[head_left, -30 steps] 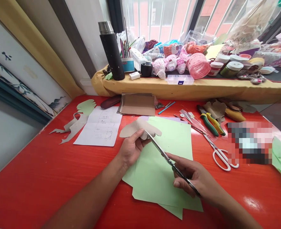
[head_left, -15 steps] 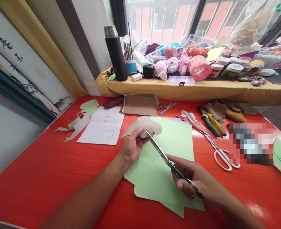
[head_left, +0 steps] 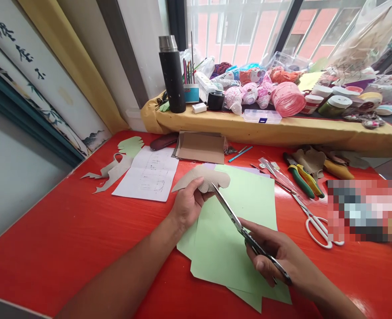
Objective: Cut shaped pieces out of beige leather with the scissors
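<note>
Between the thumb and fingers of my left hand [head_left: 188,201] is a curved piece of beige textured leather-like sheet [head_left: 201,176], raised above the table. My right hand [head_left: 272,248] grips a pair of dark-handled scissors [head_left: 237,223], fingers through or around the handles. The blades point up and left, and their tips meet the lower edge of the beige piece, just right of my left fingers. Whether the tips are cutting into it I cannot tell. Under both hands lie overlapping light green sheets [head_left: 236,248].
On the red table [head_left: 83,248] are a paper with drawn outlines [head_left: 147,173], beige offcuts [head_left: 114,173], brown card sheets [head_left: 201,148], green-yellow pliers [head_left: 304,176] and white-handled scissors [head_left: 319,230]. Along the sill stand a black thermos [head_left: 172,79] and jars [head_left: 335,106].
The view has shifted a little, so everything sits slightly farther right. Along the beige piece's lower edge, the scissor tips have moved slightly right. Both hands keep their holds.
</note>
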`<action>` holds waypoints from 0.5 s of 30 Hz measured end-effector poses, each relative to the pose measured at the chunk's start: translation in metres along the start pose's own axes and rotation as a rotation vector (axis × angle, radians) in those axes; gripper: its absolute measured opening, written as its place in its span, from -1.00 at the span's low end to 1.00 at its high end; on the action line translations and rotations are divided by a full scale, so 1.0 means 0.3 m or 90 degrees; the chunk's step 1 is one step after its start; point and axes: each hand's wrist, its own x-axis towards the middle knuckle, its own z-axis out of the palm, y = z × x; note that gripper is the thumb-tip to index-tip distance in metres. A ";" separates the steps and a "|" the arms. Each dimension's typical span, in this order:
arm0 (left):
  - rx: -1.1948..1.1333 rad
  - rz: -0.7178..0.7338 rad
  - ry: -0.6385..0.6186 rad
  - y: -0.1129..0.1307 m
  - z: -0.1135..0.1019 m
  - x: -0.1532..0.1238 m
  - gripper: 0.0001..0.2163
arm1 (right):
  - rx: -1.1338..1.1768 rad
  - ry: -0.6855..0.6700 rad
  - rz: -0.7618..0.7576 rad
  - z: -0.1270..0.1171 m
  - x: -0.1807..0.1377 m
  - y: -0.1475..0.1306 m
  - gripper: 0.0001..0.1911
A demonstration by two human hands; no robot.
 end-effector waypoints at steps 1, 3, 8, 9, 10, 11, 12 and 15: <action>0.000 0.000 -0.001 -0.002 0.000 0.000 -0.79 | -0.002 -0.002 0.002 -0.001 -0.001 0.003 0.07; -0.001 -0.001 0.000 -0.005 0.000 -0.001 -0.80 | -0.004 -0.005 0.004 -0.001 -0.004 0.006 0.08; 0.000 -0.001 -0.004 -0.003 0.009 -0.005 -0.83 | -0.005 0.000 0.008 0.006 -0.006 -0.005 0.11; 0.004 -0.004 -0.004 -0.003 0.010 -0.006 -0.83 | -0.005 0.002 0.007 0.007 -0.005 -0.007 0.12; 0.008 -0.005 -0.004 -0.002 0.011 -0.006 -0.82 | -0.005 0.004 0.006 0.008 -0.005 -0.010 0.12; 0.011 -0.005 -0.001 -0.003 0.012 -0.007 -0.82 | -0.007 0.005 0.005 0.009 -0.004 -0.011 0.12; 0.013 -0.006 0.003 -0.003 0.012 -0.007 -0.82 | -0.008 0.007 0.006 0.009 -0.003 -0.012 0.12; 0.009 -0.004 0.007 -0.007 0.011 -0.008 -0.81 | -0.014 0.011 0.015 0.011 -0.002 -0.011 0.11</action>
